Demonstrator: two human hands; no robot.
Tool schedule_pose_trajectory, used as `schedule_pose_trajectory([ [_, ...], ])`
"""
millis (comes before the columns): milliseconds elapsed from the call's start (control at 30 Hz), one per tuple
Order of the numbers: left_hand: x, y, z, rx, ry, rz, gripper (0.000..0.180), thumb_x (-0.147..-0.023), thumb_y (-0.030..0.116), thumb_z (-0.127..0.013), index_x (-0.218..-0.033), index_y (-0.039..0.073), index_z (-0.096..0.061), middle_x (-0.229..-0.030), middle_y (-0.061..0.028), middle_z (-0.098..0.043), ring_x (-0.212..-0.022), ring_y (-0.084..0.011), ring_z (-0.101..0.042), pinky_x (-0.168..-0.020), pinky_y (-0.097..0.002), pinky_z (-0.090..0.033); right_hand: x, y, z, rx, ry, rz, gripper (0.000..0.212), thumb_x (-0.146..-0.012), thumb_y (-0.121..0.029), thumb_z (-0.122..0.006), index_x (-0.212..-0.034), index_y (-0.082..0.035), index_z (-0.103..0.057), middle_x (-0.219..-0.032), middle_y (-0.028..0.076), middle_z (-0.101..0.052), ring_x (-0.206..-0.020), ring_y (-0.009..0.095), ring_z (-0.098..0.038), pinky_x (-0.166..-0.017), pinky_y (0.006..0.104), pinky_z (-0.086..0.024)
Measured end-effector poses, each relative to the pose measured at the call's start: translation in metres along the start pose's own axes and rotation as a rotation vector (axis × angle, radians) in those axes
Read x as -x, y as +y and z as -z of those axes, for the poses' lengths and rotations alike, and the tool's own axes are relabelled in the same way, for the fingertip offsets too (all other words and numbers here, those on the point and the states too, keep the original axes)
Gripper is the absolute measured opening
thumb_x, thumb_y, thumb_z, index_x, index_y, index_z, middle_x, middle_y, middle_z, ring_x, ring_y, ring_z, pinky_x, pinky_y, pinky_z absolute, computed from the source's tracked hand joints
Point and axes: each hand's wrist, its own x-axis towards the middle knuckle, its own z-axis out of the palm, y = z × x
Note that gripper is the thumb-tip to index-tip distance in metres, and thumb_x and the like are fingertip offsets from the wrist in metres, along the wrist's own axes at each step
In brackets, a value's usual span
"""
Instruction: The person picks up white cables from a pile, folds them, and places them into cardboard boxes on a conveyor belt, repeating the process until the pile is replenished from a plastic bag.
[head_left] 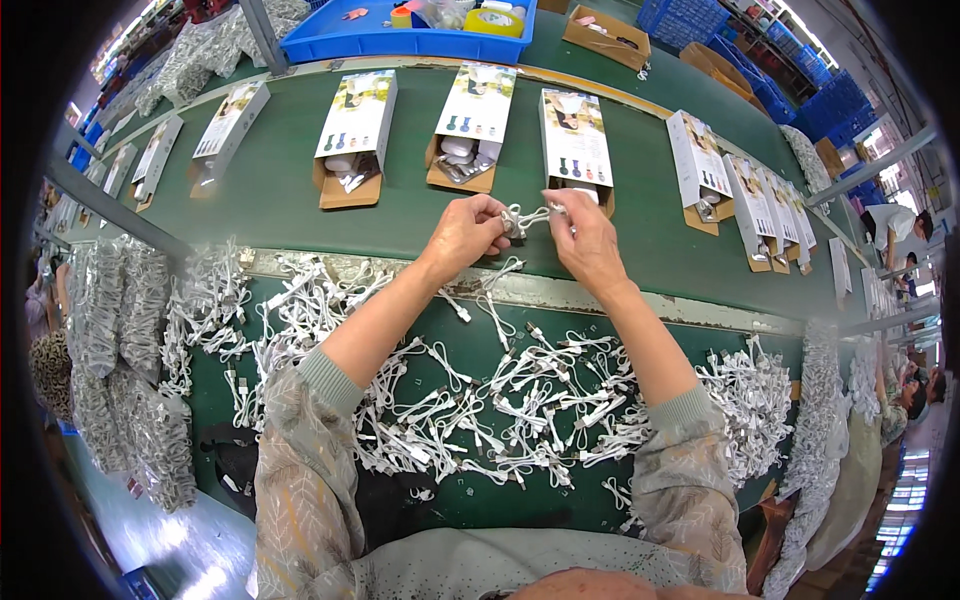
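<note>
Between my two hands a short white USB cable (522, 218) is held up over the green conveyor belt. My left hand (468, 235) pinches one end of it, with the thumb and fingers pressed together. The fingers of my right hand (588, 240) are closed on the other end, just in front of an open white box (577, 140). That box's near end is partly hidden by my right hand. Another open box (474, 115) stands just left of it, its brown flap folded down and a white item showing inside. Loose white cables (540, 400) lie in a heap beneath my forearms.
More printed boxes (357, 125) stand along the belt to the left and right (700, 160). Beyond them sit a blue tray (400, 45) with tape and a small cardboard box (606, 38). A metal rail (560, 292) edges the belt. Bagged cables (145, 350) hang at left.
</note>
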Motion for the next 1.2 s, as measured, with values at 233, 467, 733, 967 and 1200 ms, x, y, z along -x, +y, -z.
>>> schedule_pose_trajectory([
  [233,0.007,0.013,-0.016,0.293,-0.118,0.092,0.023,-0.087,0.006,-0.057,-0.107,-0.003,-0.054,-0.096,-0.0098,-0.063,-0.078,-0.0149,-0.065,-0.065,-0.0239,-0.054,0.014,-0.014,0.023,-0.200,-0.345,-0.466,0.023,-0.086,-0.016,-0.060,-0.103,-0.001,-0.063,-0.080,0.001,-0.062,-0.072,0.011,-0.057,-0.066,0.0239,-0.048],
  [467,-0.001,0.000,-0.026,-0.349,-0.098,-0.195,0.050,-0.071,0.009,-0.067,-0.119,0.004,-0.055,-0.106,-0.0163,-0.061,-0.083,-0.0238,-0.063,-0.080,-0.0342,-0.050,0.001,-0.005,0.018,-0.286,0.014,-0.578,0.028,-0.082,-0.028,-0.063,-0.087,-0.001,-0.068,-0.064,0.009,-0.064,-0.056,0.016,-0.060,-0.056,0.0300,-0.047],
  [733,-0.007,0.004,-0.077,-0.676,-0.270,-0.392,0.025,-0.075,0.021,-0.066,-0.094,0.005,-0.066,-0.092,-0.0151,-0.061,-0.091,-0.0335,-0.059,-0.080,-0.0405,-0.047,-0.045,0.017,-0.013,0.382,0.072,-0.388,0.028,-0.079,-0.027,-0.056,-0.075,-0.003,-0.069,-0.070,0.021,-0.064,-0.069,0.038,-0.064,-0.067,0.0448,-0.051],
  [967,0.013,0.003,-0.086,-0.867,-0.226,-0.526,0.020,-0.075,0.019,-0.063,-0.089,0.005,-0.066,-0.089,-0.0136,-0.061,-0.091,-0.0308,-0.059,-0.081,-0.0415,-0.048,-0.051,0.028,-0.019,0.252,0.043,-0.471,0.026,-0.076,-0.022,-0.055,-0.070,-0.001,-0.068,-0.065,0.021,-0.063,-0.066,0.037,-0.064,-0.064,0.0442,-0.052],
  [1200,0.023,0.009,-0.065,-0.620,-0.155,-0.513,0.018,-0.076,0.011,-0.061,-0.091,0.002,-0.062,-0.082,-0.0139,-0.059,-0.078,-0.0292,-0.060,-0.072,-0.0385,-0.048,-0.058,0.070,-0.012,-0.730,0.386,-1.023,0.021,-0.081,-0.015,-0.057,-0.075,0.005,-0.061,-0.063,0.010,-0.060,-0.043,0.013,-0.052,-0.036,0.0254,-0.043],
])
